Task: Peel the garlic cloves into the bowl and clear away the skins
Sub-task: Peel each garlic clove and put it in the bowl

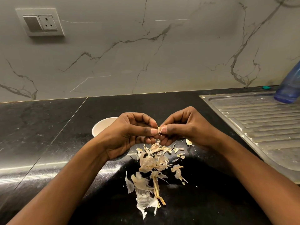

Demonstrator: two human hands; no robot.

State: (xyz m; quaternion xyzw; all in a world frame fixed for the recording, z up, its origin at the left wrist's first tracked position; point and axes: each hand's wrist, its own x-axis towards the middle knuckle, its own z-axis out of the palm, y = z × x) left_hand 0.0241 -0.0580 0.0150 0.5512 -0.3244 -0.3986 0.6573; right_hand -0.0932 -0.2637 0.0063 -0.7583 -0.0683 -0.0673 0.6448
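Head view showed the left hand (129, 132) and the right hand (183, 127) meeting above the glossy black stone counter (48, 135). Both pinched one small pale garlic clove (159, 129) between thumb and fingertips. The round white bowl (101, 125) sat just behind the left hand, and loose, papery cream skins (154, 163) lay heaped below. The sound approach, I judged, was to steady the clove with one hand, strip the skin over the heap, then drop the bare clove into the bowl.

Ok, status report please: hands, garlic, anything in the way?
Left hand and right hand pinch one garlic clove, mid-peel. Bowl behind left hand. Skins litter counter, uncleared.
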